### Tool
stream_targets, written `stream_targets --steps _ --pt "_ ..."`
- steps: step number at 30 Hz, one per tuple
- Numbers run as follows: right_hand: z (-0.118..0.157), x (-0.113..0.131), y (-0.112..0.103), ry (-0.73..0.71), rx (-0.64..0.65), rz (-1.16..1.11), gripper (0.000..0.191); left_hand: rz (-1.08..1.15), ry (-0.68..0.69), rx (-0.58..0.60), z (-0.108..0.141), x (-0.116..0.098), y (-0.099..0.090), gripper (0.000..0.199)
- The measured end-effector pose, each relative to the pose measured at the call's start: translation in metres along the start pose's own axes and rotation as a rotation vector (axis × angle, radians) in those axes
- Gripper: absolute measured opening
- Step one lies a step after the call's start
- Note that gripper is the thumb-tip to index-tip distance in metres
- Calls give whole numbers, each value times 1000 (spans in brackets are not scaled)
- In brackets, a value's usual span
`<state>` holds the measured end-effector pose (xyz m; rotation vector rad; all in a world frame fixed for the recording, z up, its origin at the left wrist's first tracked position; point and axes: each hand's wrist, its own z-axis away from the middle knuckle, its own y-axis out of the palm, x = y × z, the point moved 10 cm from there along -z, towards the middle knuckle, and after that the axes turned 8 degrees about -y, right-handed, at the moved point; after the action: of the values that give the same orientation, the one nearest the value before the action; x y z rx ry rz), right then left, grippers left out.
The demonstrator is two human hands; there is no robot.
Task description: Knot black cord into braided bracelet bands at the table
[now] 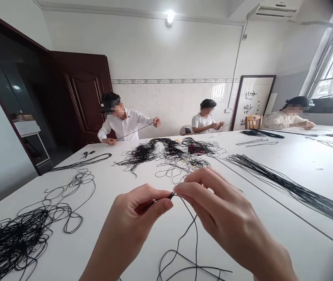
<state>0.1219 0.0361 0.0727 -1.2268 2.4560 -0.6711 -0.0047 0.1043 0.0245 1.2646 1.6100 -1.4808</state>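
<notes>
Toward near edge of table (146,261): our left hand (137,218) pinches black cord (196,236); our right hand (225,212) touches it, grip we cannot tell.

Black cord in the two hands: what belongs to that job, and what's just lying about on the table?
In the job:
black cord, strands hanging down
left hand, pinching it
right hand, fingertips at it

Lying about, I think (the cords may be spares):
tangled pile, near left
tangled heap, middle
straight bundle, right
likely scissors, far left
</notes>
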Motion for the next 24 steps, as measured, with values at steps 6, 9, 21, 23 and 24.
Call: stream_targets --steps 6,9,21,23,24 --pt "2 0 4 1 21 -13 27 -65 56 -23 2 -7 -1 23" --pt "1 0 6 1 33 -40 22 -100 46 -6 3 -8 3 23" --pt "17 -133 -6 397 -36 229 11 360 -94 73 -3 2 -2 19" --pt "24 -148 -16 483 -69 305 13 437 -108 97 -5 6 -2 20" --pt "26 -145 -22 501 -108 320 15 463 -120 96 -5 8 -3 21"
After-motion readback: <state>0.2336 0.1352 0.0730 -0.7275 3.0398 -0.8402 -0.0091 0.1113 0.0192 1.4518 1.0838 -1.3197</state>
